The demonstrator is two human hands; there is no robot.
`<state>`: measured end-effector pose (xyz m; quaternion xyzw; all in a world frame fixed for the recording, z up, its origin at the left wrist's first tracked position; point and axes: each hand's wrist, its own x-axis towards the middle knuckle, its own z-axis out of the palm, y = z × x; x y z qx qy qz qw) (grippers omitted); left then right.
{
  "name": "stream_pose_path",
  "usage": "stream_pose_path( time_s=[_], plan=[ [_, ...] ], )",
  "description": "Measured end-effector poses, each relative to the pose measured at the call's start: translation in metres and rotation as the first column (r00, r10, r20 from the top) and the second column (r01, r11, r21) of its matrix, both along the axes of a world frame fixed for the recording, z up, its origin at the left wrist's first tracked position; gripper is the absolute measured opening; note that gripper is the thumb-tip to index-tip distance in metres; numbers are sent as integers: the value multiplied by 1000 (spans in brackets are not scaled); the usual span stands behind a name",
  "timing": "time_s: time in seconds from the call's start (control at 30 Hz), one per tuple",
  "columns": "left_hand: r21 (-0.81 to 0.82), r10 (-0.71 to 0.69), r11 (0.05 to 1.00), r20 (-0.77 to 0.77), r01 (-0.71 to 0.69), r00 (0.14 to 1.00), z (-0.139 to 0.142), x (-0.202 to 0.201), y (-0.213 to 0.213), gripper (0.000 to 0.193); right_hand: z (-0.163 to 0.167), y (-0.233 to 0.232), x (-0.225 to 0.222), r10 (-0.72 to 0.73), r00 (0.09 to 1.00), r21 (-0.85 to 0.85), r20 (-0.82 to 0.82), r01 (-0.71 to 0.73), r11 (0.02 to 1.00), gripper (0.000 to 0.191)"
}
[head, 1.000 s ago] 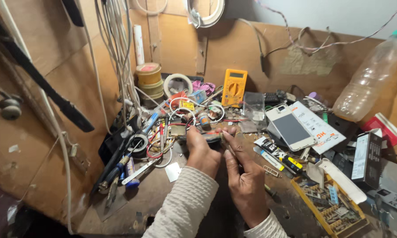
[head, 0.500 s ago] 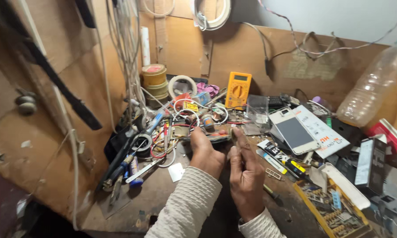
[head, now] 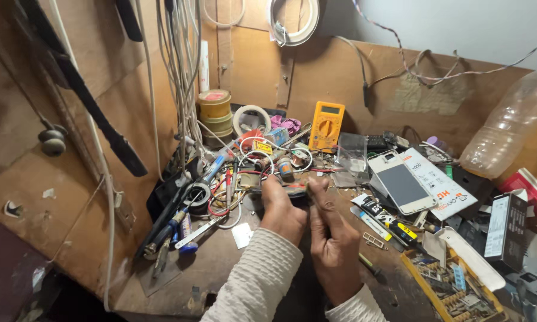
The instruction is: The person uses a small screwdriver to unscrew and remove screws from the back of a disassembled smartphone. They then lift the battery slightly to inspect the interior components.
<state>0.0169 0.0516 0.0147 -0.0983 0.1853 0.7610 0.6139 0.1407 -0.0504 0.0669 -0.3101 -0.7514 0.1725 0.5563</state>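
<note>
My left hand [head: 282,211] and my right hand [head: 333,238] meet over the middle of a cluttered wooden workbench [head: 215,274]. Both close around a small dark tool with a red-and-black grip [head: 294,189], held between the fingertips at bench height. The left hand's fingers curl over its left end; the right hand's thumb and forefinger pinch its right end. Just beyond the hands lies a tangle of red, white and black wires [head: 244,173]. What the tool's tip touches is hidden by the fingers.
A yellow multimeter [head: 326,125] leans on the back wall, tape rolls [head: 215,110] to its left. A white phone [head: 401,186] lies to the right, a plastic bottle [head: 510,128] beyond it. Screwdrivers and pliers [head: 179,229] lie left; a yellow parts tray [head: 453,286] sits lower right.
The view has tilted slightly, shifting the bench. Both hands stay together on the small tool, with only small finger movements.
</note>
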Motion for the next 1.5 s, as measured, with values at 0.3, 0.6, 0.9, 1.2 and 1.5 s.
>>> stream_pose_path(
  time_s=[0.3,0.6,0.9,1.2,1.5],
  plan=[
    [34,72,997,51,-74,996,18,2,-11,55,-6,0,0,-34,999,51,29,33,998,44],
    [-177,-5,984,75,18,997,17,-7,-15,58,14,8,31,264,784,-513,-562,-580,632,48],
    [-112,35,993,91,-25,995,0,-11,-4,61,8,-8,-2,-27,999,1,23,27,1000,41],
    [68,-28,997,-70,33,997,9,-6,-9,54,9,-1,3,11,999,11,32,-11,1000,44],
    [-116,-37,992,27,40,999,20,-7,-30,57,4,8,35,39,908,-676,-418,-339,654,45]
  ],
)
